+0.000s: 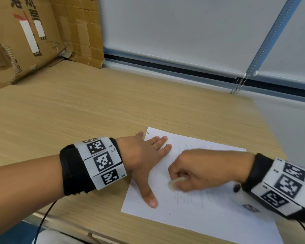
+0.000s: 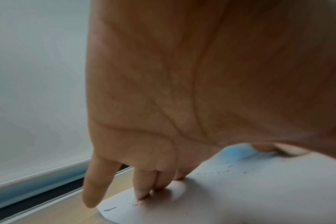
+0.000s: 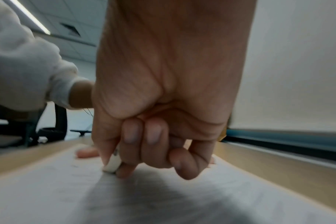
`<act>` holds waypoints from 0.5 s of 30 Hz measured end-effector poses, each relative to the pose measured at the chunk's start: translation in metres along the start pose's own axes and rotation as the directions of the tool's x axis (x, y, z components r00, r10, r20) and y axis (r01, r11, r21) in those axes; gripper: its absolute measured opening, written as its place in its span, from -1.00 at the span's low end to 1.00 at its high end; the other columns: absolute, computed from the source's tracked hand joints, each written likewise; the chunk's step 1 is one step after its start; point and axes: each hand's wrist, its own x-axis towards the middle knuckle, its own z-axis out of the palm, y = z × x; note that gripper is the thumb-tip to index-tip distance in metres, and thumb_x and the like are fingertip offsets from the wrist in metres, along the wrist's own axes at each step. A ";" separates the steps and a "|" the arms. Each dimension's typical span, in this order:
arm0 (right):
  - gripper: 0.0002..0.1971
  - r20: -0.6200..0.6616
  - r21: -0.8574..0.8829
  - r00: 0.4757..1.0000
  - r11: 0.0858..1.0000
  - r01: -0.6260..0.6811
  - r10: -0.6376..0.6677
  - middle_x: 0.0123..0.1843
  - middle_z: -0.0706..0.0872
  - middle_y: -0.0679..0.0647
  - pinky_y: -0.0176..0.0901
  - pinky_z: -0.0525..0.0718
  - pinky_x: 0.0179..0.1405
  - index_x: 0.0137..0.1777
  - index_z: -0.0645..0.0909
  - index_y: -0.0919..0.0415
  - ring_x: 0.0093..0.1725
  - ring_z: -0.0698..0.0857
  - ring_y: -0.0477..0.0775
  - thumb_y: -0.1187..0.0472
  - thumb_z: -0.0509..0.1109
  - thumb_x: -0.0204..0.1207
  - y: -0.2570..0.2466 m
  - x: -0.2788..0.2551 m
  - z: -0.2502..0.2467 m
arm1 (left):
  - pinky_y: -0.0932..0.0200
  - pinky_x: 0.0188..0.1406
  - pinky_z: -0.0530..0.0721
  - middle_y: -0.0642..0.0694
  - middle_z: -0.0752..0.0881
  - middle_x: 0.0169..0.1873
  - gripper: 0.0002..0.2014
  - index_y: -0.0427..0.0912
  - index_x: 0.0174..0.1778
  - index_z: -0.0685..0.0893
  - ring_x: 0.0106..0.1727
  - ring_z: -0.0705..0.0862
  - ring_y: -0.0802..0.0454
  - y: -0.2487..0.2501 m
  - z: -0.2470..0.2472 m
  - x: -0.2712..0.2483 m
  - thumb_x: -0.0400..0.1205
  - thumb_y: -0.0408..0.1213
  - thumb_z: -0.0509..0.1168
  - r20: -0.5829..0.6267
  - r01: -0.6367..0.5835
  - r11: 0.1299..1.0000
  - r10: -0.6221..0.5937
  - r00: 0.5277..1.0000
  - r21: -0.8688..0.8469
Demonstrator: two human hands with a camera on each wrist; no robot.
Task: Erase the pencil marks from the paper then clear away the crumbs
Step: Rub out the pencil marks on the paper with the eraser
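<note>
A white sheet of paper (image 1: 209, 213) lies on the wooden desk (image 1: 77, 110), near its front right. Faint pencil marks (image 1: 183, 198) show on it, with dark eraser crumbs (image 1: 165, 166) scattered around. My left hand (image 1: 148, 155) lies flat with spread fingers on the sheet's left edge and presses it down; its fingertips (image 2: 142, 195) touch the paper (image 2: 240, 197). My right hand (image 1: 192, 171) is curled into a fist and pinches a small white eraser (image 1: 173, 184) against the sheet. In the right wrist view the eraser (image 3: 112, 164) sits between thumb and forefinger, its end on the paper (image 3: 48, 197).
A large cardboard box (image 1: 25, 36) stands at the desk's back left. A white roller blind (image 1: 183, 29) with a bead chain (image 1: 239, 85) hangs behind the desk. A black cable (image 1: 42, 221) runs off the front edge. An office chair (image 3: 54, 128) stands beyond the desk.
</note>
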 end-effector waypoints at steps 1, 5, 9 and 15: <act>-0.72 -0.018 0.003 1.000 1.000 -0.023 0.023 -0.49 0.45 -0.04 -0.22 0.40 -0.41 -0.30 0.51 0.11 -0.47 0.41 0.00 0.00 0.32 0.60 0.004 0.000 -0.003 | -0.30 0.65 -0.29 -0.01 -0.52 0.64 0.47 -0.05 0.65 -0.52 0.70 -0.37 0.07 0.000 0.000 0.000 0.23 0.52 0.43 -0.001 0.002 1.000 -0.002 1.000 0.000; -0.71 0.016 -0.019 0.999 0.999 0.049 -0.049 -0.47 0.46 -0.02 -0.24 0.36 -0.44 -0.28 0.51 0.16 -0.47 0.41 0.00 0.01 0.31 0.60 -0.005 -0.003 0.010 | -0.32 0.65 -0.29 -0.03 -0.52 0.64 0.47 -0.06 0.65 -0.52 0.70 -0.38 0.06 0.000 0.001 -0.001 0.23 0.52 0.43 0.005 -0.001 1.000 0.001 1.000 0.002; -0.71 0.009 0.017 1.000 1.000 -0.002 0.001 -0.48 0.47 -0.08 -0.26 0.42 -0.40 -0.29 0.52 0.10 -0.45 0.45 -0.04 -0.04 0.31 0.60 0.003 -0.001 0.000 | -0.31 0.65 -0.29 -0.02 -0.53 0.64 0.48 -0.06 0.65 -0.52 0.70 -0.37 0.06 -0.001 0.002 0.000 0.22 0.53 0.42 0.003 0.000 1.000 0.000 1.000 0.003; -0.71 0.044 0.017 0.998 0.999 0.049 -0.049 -0.48 0.48 -0.03 -0.24 0.42 -0.41 -0.28 0.51 0.14 -0.44 0.45 0.01 -0.01 0.29 0.59 -0.005 -0.007 0.009 | -0.34 0.64 -0.29 -0.02 -0.53 0.63 0.47 -0.06 0.65 -0.52 0.70 -0.37 0.04 0.000 0.000 -0.001 0.24 0.51 0.42 0.015 0.000 1.000 0.000 1.000 0.005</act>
